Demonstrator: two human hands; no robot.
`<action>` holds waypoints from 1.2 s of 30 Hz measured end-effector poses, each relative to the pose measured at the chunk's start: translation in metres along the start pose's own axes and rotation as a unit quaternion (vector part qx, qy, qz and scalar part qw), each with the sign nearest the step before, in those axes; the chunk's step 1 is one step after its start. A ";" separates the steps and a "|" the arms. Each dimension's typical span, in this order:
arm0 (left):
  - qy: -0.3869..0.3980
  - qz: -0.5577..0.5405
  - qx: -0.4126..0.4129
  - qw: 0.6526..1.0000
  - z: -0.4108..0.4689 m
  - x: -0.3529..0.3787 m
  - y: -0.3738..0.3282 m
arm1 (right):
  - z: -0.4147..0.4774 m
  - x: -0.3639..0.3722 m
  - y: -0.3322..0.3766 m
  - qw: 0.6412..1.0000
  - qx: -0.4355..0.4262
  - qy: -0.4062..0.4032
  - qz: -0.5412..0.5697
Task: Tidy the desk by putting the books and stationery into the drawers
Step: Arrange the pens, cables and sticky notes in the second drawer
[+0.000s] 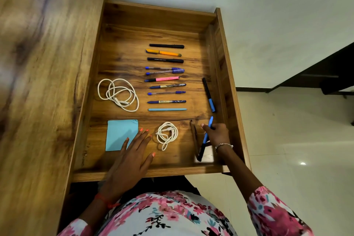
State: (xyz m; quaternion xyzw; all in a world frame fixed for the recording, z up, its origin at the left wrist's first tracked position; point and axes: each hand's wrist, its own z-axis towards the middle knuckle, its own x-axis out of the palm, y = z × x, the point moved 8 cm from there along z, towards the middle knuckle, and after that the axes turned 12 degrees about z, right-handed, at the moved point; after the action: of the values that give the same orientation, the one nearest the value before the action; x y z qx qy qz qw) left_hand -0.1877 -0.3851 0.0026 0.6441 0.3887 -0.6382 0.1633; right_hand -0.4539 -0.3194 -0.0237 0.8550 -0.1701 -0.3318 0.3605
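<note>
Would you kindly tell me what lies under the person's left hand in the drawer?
The left hand lies flat over the near right corner of the blue notepad and the drawer floor. Anything else beneath the palm is hidden.

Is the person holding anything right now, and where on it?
Yes. The right hand pinches a blue-and-black pen on its blue half, near the upper end. The left hand lies flat in the drawer, holding nothing.
</note>
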 end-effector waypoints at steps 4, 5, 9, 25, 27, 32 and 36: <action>0.002 0.001 0.001 1.000 0.000 -0.001 -0.001 | 0.005 -0.009 0.009 0.997 -0.035 0.015 -0.063; 0.002 -0.001 0.001 1.000 0.000 -0.001 -0.001 | 0.003 -0.007 0.010 0.995 -0.037 0.025 -0.090; 0.003 0.004 0.002 1.000 0.000 -0.002 -0.001 | 0.006 0.007 -0.004 0.983 -0.025 0.055 -0.173; 0.005 0.019 -0.006 1.000 0.000 -0.003 0.000 | -0.001 0.000 -0.001 0.974 -0.048 0.044 -0.215; 0.006 0.020 -0.008 1.000 0.000 -0.002 0.000 | 0.003 0.000 0.019 0.964 -0.098 0.028 -0.247; -0.005 0.014 -0.004 1.000 0.000 -0.002 0.001 | 0.026 0.013 0.076 0.918 -0.202 -0.015 -0.340; -0.007 0.017 -0.011 1.000 0.000 -0.002 0.002 | 0.051 0.025 0.089 0.895 -0.184 0.001 -0.407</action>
State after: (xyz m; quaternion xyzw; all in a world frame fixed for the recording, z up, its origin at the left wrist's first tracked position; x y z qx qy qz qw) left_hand -0.1861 -0.3869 0.0041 0.6445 0.3839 -0.6351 0.1841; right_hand -0.4755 -0.4192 0.0038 0.7684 0.2569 -0.4740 0.3448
